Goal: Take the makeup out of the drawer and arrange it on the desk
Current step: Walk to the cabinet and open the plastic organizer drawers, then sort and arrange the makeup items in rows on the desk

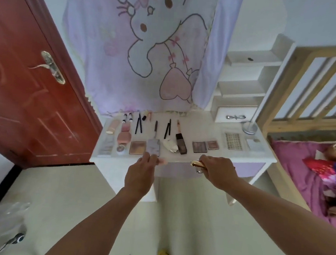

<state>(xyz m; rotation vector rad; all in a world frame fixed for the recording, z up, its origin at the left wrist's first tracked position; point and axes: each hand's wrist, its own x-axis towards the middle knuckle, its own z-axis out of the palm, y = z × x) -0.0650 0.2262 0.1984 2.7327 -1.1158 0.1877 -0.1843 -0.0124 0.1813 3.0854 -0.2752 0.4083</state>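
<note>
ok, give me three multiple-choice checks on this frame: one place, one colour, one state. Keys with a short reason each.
1. Where does the dark bottle lie?
A) on the bed
B) on the desk, left of the two small palettes
C) on the floor

2. What colour is the door?
A) white
B) green
C) red-brown

3. What is the right hand doing?
A) gripping a gold item
B) lying flat and empty
C) out of view

Answers:
1 B, it lies in the row of makeup, next to the palettes.
2 C, its panels are plainly red-brown.
3 A, its fingers curl round the gold item at the desk's front edge.
</note>
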